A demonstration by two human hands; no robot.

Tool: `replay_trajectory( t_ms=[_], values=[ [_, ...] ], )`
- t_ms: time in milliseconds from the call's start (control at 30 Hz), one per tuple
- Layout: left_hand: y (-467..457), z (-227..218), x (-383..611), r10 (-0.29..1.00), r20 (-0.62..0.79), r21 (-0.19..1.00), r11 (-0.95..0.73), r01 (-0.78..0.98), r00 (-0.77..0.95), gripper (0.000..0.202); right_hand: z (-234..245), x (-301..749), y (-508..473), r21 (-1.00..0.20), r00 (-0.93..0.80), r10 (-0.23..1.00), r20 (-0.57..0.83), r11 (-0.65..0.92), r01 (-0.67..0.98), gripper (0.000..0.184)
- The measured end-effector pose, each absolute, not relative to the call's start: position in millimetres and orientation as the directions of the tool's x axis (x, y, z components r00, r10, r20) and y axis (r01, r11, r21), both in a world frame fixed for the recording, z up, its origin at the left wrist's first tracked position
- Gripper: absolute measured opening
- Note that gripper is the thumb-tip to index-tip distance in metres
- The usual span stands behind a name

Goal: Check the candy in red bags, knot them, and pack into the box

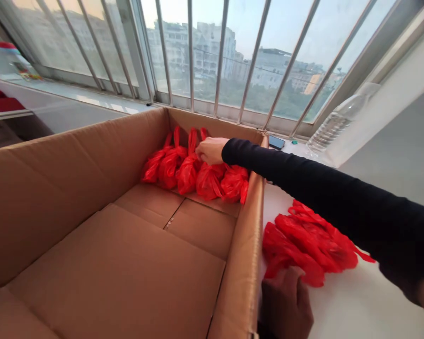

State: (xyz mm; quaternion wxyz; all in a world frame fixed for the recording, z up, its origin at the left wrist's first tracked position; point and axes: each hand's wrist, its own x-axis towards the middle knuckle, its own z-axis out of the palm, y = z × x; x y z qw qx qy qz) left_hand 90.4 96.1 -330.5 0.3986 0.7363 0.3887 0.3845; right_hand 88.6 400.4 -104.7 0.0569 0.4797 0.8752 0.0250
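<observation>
My right hand reaches over the side of a large cardboard box, with the fingers closed at the top of a red plastic bag. That bag stands in a row of several tied red bags along the box's far wall; the hand and wrist partly cover it. Outside the box, my left hand is closed on the edge of a loose red plastic bag in a crumpled pile. Its fingertips are partly hidden by the plastic.
White surface beneath the loose bags. A phone lies on the sill just beyond the box corner, and a clear plastic bottle is at the right. A barred window rises behind the box.
</observation>
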Motion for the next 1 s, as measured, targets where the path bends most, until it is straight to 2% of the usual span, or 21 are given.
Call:
replay_trajectory(
  t_ms=[133, 233, 333, 367, 500, 567, 633, 800, 1000],
  values=[
    [98.0, -329.0, 92.2, 0.86, 0.309, 0.874, -0.425, 0.235, 0.405, 0.012, -78.4, 101.6, 387.0, 0.039, -0.503, 0.818, 0.279, 0.513, 0.857, 0.02],
    [99.9, -325.9, 92.5, 0.843, 0.36, 0.85, -0.473, 0.232, 0.4, 0.016, -58.4, 134.8, 361.0, -0.002, -0.384, 0.748, 0.541, 0.458, 0.889, 0.037],
    [102.8, -323.0, 93.9, 0.815, 0.428, 0.816, -0.534, 0.22, 0.39, 0.018, -56.9, 193.1, 319.0, -0.044, -0.213, 0.706, 0.676, 0.327, 0.944, 0.042],
    [104.5, -322.0, 94.6, 0.804, 0.453, 0.804, -0.555, 0.213, 0.385, 0.019, -63.7, 216.6, 301.9, -0.062, -0.151, 0.728, 0.668, 0.256, 0.965, 0.041],
    [114.4, -319.5, 99.8, 0.752, 0.562, 0.744, -0.642, 0.186, 0.346, 0.019, -125.2, 316.8, 224.5, -0.126, 0.111, 0.89, 0.443, -0.061, 0.99, 0.034],
    [118.7, -319.0, 103.3, 0.732, 0.604, 0.713, -0.673, 0.196, 0.315, 0.019, -165.2, 359.7, 185.3, -0.158, 0.253, 0.915, 0.315, -0.212, 0.964, 0.029],
    [120.6, -317.9, 105.9, 0.717, 0.636, 0.683, -0.695, 0.224, 0.287, 0.021, -200.9, 389.0, 149.8, -0.211, 0.36, 0.912, 0.199, -0.319, 0.924, 0.034],
    [118.5, -309.4, 109.5, 0.692, 0.686, 0.61, -0.715, 0.341, 0.226, 0.022, -243.6, 407.5, 89.9, -0.437, 0.379, 0.925, -0.023, -0.351, 0.828, 0.033],
    [105.0, -297.8, 114.1, 0.672, 0.728, 0.557, -0.695, 0.455, 0.136, 0.022, -241.6, 411.9, 58.3, -0.614, 0.366, 0.929, -0.06, -0.323, 0.72, 0.027]
  ],
)
